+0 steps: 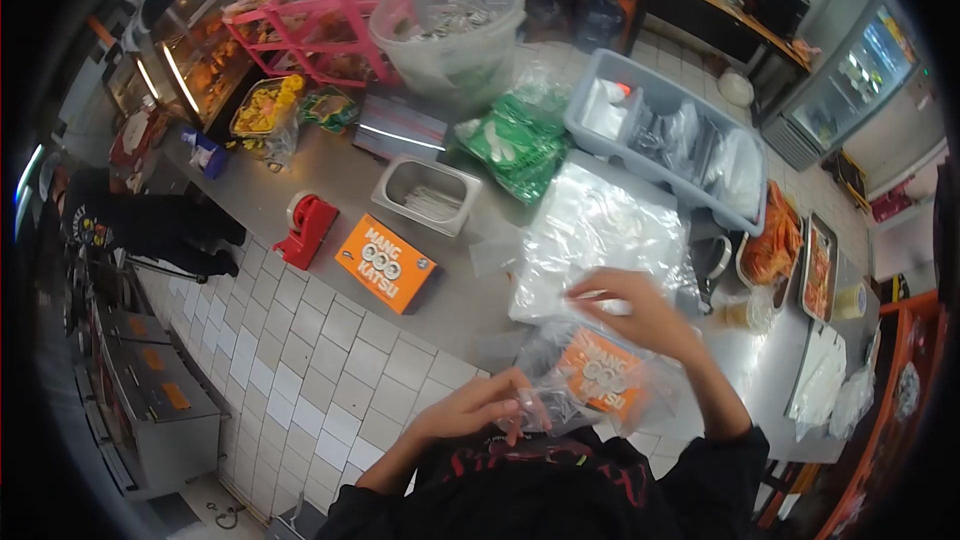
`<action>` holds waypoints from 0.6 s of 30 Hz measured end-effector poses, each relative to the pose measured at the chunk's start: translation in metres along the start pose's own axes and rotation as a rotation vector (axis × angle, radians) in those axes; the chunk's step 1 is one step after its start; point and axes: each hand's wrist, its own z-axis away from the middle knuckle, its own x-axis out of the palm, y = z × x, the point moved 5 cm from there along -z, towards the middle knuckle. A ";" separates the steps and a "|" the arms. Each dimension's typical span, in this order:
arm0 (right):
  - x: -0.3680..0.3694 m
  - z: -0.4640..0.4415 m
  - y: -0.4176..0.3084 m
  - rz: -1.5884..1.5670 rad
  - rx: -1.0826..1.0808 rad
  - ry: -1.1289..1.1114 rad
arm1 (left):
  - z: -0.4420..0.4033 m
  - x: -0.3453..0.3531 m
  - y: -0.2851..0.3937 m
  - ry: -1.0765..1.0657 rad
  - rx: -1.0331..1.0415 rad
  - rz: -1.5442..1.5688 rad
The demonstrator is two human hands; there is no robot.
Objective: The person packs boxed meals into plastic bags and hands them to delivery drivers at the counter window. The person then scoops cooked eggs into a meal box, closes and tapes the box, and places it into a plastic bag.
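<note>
At the table's near edge, a clear plastic bag (541, 357) surrounds an orange box (602, 376) with white "MANG KATSU" lettering. My left hand (485, 406) pinches the bag's left side. Above the bag's far side, my right hand (632, 308) has its fingers stretched out to the left, slightly blurred, with nothing visible between them. Just beyond it lies a stack of clear plastic bags (600, 225). A second orange box (386, 263) rests flat to the left, apart from both hands.
Left on the steel table (461, 305) are a red tape dispenser (306, 230) and a metal tray (425, 195) of thin white items. Behind stand green packaging (515, 145), a large clear tub (447, 40) and a divided grey bin (665, 135). A person (150, 225) stands far left.
</note>
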 end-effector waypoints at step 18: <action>0.208 -0.182 0.006 0.639 -0.126 -0.187 | 0.045 -0.057 -0.049 0.291 -0.083 0.186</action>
